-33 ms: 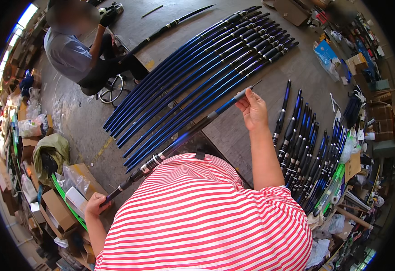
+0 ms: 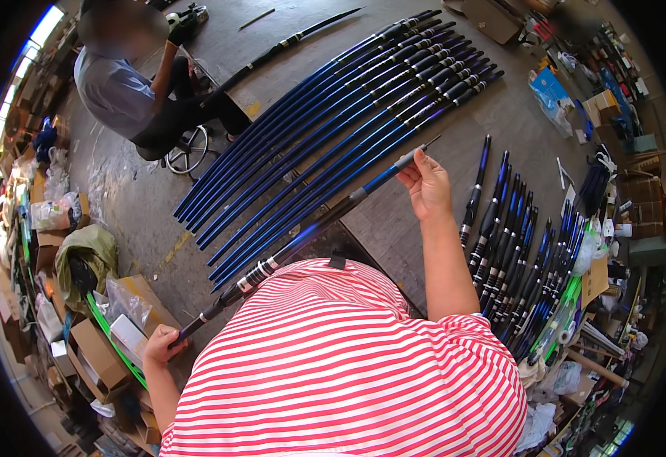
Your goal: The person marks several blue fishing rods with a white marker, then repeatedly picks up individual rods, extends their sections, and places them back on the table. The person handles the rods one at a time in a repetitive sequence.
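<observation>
Well, with left hand (image 2: 164, 346) gripping the held rod (image 2: 302, 238) at lower left, right hand (image 2: 427, 186) pinching its grey end, a careless swing could scrape the upper-centre rods (image 2: 379, 93).

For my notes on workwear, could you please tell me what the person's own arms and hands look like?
The left hand and right hand are bare, without gloves; I see no watch, bracelet or cable. The forearms are uncovered too, and the loose right sleeve belongs to a shirt with narrow red and white stripes.
</observation>
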A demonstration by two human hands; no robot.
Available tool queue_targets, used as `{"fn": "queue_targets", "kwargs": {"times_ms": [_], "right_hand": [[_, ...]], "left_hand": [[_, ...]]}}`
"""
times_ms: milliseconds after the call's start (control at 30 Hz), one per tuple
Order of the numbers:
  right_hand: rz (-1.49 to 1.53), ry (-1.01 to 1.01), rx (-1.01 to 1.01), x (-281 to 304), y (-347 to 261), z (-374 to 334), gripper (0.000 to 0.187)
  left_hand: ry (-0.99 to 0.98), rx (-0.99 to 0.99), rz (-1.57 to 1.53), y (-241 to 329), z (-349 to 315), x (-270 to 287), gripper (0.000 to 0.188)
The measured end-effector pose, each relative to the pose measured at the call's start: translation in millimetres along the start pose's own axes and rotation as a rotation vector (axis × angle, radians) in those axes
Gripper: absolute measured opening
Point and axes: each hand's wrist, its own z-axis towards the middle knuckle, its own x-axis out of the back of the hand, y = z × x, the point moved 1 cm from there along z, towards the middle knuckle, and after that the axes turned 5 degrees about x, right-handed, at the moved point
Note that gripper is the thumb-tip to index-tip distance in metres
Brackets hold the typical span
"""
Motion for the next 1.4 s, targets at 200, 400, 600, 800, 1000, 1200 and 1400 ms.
{"fn": "queue_targets", "kwargs": {"times_ms": [200, 400, 600, 800, 1000, 1200, 1400], "right_hand": [[-0.013, 0.016, -0.006, -1.4, 2.1, 3.8, 0.018], [-0.049, -0.068, -0.011, -6.6, 4.7, 4.7, 0.016], [-0.145, -0.179, -0.025, -30.0, 3.4, -4.9, 0.022], [-0.592, 0.040, 0.098, -7.2, 38.8, -8.4, 0.026], [-1.446, -0.001, 0.607, 57.5, 118.9, -39.2, 0.012], [-1.649, 0.049, 0.688, 48.1, 118.6, -42.7, 0.011], [-1.677, 0.030, 0.618, 54.4, 123.2, -40.1, 0.011]], "left_hand": [[-0.034, 0.006, 0.026, 2.8, 1.8, -1.2, 0.049], [-0.037, 0.012, 0.039, 4.8, 9.0, -2.1, 0.051], [-0.009, -0.143, 0.220, 33.6, 24.5, -15.8, 0.055], [0.310, -0.377, 0.404, 114.8, 105.7, -27.2, 0.043], [0.677, -0.850, 0.692, 242.5, 228.8, -9.1, 0.035], [0.681, -0.946, 0.712, 327.4, 344.7, -20.3, 0.037], [0.822, -0.895, 0.780, 348.7, 400.6, -28.0, 0.038]]}}
